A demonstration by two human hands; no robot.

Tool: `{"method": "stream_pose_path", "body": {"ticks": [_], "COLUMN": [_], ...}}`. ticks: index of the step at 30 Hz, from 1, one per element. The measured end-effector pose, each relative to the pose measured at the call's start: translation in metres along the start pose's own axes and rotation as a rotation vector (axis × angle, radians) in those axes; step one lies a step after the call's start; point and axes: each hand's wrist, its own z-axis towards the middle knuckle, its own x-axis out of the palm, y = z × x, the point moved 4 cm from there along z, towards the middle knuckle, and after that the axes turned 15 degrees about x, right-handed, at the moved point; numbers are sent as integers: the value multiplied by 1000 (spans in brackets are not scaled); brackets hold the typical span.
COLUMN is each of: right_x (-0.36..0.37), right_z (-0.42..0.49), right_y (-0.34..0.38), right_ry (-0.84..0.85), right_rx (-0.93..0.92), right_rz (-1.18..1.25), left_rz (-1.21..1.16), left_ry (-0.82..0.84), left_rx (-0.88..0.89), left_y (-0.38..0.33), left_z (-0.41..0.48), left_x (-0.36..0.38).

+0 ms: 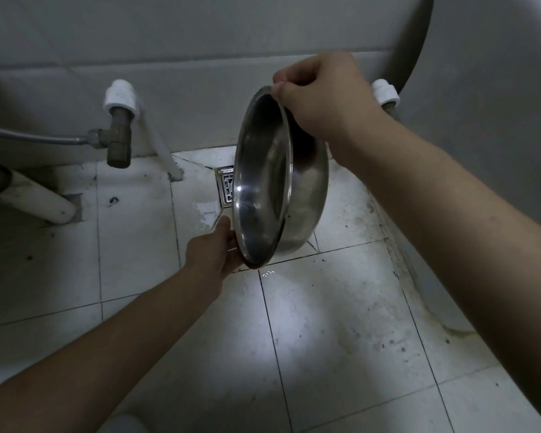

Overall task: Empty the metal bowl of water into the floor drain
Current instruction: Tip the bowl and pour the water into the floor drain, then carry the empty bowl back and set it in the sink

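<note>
A shiny metal bowl (272, 179) is tipped almost on edge above the tiled floor, its open side facing left, and no water shows inside. My right hand (322, 95) pinches the top of its rim. My left hand (214, 250) holds the lower rim from below. The square metal floor drain (225, 187) lies just behind and left of the bowl, partly hidden by it. A wet patch (205, 212) spreads on the tile beside the drain.
A brass valve (117, 135) with a grey hose and white pipes stands at the wall on the left. Another white pipe fitting (384, 93) is at the right. A white curved fixture (481, 89) fills the right side. The white floor tiles (341, 323) are stained.
</note>
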Motion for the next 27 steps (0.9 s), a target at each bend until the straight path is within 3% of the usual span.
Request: {"method": "stream_pose_path", "body": {"ticks": [19, 27], "right_x": [-46, -55], "right_z": [7, 10], "right_y": [-29, -53], "right_ry": [-129, -168], "right_rx": [66, 192], "right_rz": [106, 204], "left_rz": [-34, -78], "left_ry": [-237, -236], "left_rx": [289, 453], "left_y": [-53, -104], "left_z": [-23, -41], "left_x": [-24, -25]}}
